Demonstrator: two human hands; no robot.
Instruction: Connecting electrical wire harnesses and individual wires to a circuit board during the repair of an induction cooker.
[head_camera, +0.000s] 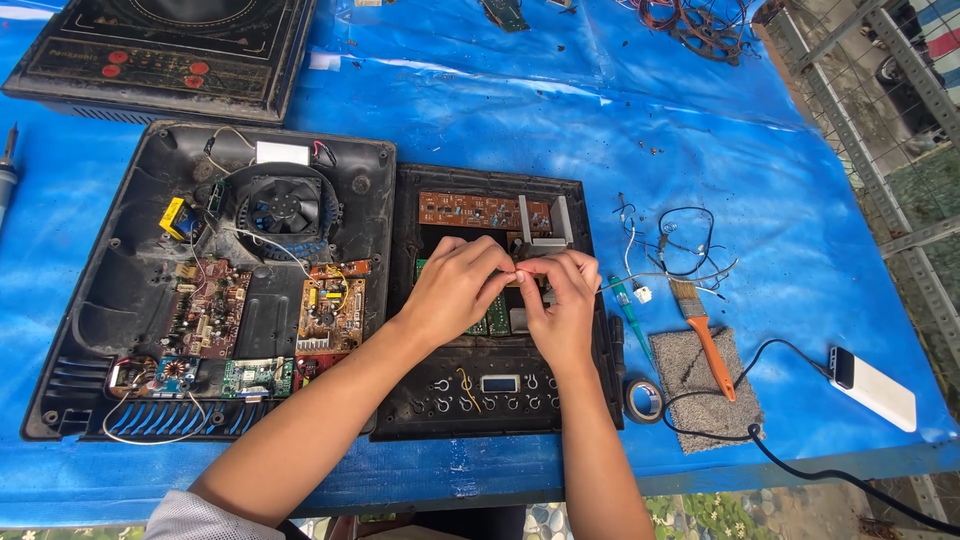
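A small component (518, 272), too small to identify, sits pinched between both hands above the middle of the inverted top panel (420, 400). The left hand (452, 290) curls its fingers closed on it from the left; the right hand (562, 305) closes thumb and forefinger on it from the right. Fingertips of both hands touch.

The panel lies hinged open just beside the black cooker base (120, 300), edges touching. A brown circuit board (480, 210) sits at the panel's far edge.

To the right, a green screwdriver (630, 310), tape roll (645, 400), orange-handled brush (705, 330) and loose wires (680, 245) crowd the blue sheet (600, 110). A white power bank (875, 388) lies near the table edge.
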